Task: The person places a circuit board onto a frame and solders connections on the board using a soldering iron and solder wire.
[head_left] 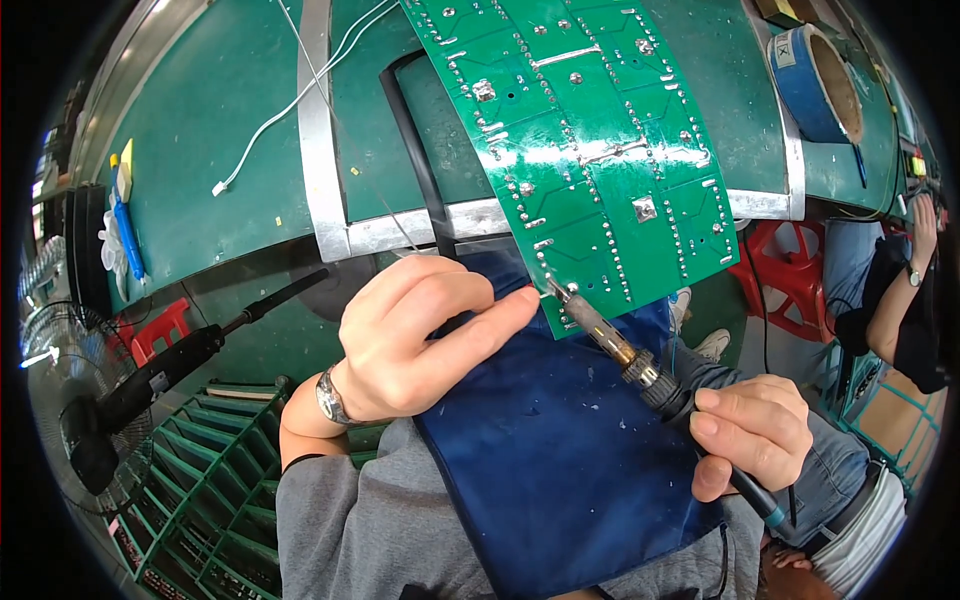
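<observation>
A green circuit board [640, 235], its soldered side showing, reaches over the near edge of the bench. My right hand [755, 435] is closed around the handle of a soldering iron [615, 345]. The iron's tip meets the board, or hovers just over it, at the lower left corner; a little smoke seems to rise there. Beside that tip my left hand [425, 335] pinches the end of a thin solder wire [385, 205]. That wire runs down from the upper left and passes behind the hand. Fingertips hide most of its held end.
A white cable with a plug [222, 187] and a blue pen [128, 240] lie on the green bench [200, 120]. A blue-rimmed roll [815, 85] stands at right. Left are a fan [95, 420] and green rack [210, 490]. Another person [900, 300] sits at right by a red stool [785, 265].
</observation>
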Action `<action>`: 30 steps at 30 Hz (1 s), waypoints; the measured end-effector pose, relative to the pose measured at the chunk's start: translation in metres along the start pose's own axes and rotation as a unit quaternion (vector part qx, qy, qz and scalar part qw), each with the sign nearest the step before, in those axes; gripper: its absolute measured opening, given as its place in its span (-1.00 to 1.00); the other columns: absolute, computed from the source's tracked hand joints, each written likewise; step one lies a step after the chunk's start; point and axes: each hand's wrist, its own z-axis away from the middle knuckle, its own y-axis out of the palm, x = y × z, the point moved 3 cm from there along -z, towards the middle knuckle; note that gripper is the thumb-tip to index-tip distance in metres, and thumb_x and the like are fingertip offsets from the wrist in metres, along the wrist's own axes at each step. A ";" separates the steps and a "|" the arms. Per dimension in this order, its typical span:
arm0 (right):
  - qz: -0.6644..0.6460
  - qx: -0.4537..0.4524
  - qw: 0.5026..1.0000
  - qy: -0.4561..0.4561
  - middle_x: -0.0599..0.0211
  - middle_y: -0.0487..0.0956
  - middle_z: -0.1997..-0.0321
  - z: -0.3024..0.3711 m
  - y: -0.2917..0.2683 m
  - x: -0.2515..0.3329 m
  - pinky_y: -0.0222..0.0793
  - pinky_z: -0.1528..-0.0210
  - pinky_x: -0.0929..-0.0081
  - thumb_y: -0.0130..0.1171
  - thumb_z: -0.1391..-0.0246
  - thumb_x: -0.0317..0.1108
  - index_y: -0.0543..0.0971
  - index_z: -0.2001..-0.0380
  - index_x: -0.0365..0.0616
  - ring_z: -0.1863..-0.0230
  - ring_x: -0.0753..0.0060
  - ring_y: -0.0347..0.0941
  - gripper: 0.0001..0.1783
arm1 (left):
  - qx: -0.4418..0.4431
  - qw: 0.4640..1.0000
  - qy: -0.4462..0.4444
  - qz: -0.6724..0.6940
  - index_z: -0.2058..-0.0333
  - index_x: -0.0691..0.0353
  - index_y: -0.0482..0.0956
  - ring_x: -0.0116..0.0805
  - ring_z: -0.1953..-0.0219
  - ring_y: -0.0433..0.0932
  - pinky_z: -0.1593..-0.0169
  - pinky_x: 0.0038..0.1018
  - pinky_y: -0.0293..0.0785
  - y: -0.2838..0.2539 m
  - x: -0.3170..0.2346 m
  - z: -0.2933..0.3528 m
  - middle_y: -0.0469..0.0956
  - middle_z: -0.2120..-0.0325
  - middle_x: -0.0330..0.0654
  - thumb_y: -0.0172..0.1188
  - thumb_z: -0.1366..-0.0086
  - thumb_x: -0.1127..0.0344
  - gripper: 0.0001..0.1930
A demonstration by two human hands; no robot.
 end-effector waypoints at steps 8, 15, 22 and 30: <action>-0.007 -0.034 0.999 0.012 0.16 0.59 0.31 0.010 -0.011 0.001 0.51 0.56 0.59 0.22 0.00 -0.35 0.62 0.33 -0.26 0.53 0.37 0.58 -0.79 | 0.013 0.998 -0.044 0.032 0.33 0.15 0.71 -0.32 0.47 0.50 0.44 -0.48 0.44 -0.004 -0.006 0.000 0.45 0.49 -0.25 0.44 0.23 0.53 -0.64; -0.041 -0.038 0.998 0.011 0.13 0.60 0.32 0.019 -0.007 -0.001 0.56 0.52 0.56 0.22 0.00 -0.35 0.63 0.35 -0.27 0.51 0.36 0.59 -0.80 | 0.026 0.997 -0.002 0.070 0.40 0.21 0.70 -0.30 0.44 0.51 0.43 -0.46 0.48 -0.003 -0.012 0.001 0.46 0.47 -0.24 0.43 0.23 0.52 -0.70; -0.002 -0.033 0.998 -0.049 0.14 0.61 0.33 0.021 0.002 0.003 0.60 0.47 0.61 0.23 -0.06 -0.32 0.65 0.35 -0.28 0.51 0.42 0.58 -0.79 | 0.032 0.998 0.041 0.042 0.40 0.26 0.68 -0.31 0.47 0.51 0.45 -0.48 0.49 -0.001 -0.012 -0.005 0.47 0.48 -0.22 0.36 0.30 0.48 -0.68; 0.028 -0.142 0.989 -0.011 0.17 0.59 0.39 0.030 -0.014 -0.006 0.46 0.59 0.60 0.14 -0.14 -0.24 0.60 0.36 -0.25 0.56 0.40 0.53 -0.74 | -0.003 0.980 -0.175 0.095 0.36 0.20 0.70 -0.32 0.37 0.55 0.35 -0.48 0.49 -0.019 0.010 -0.009 0.51 0.41 -0.20 0.41 0.19 0.56 -0.69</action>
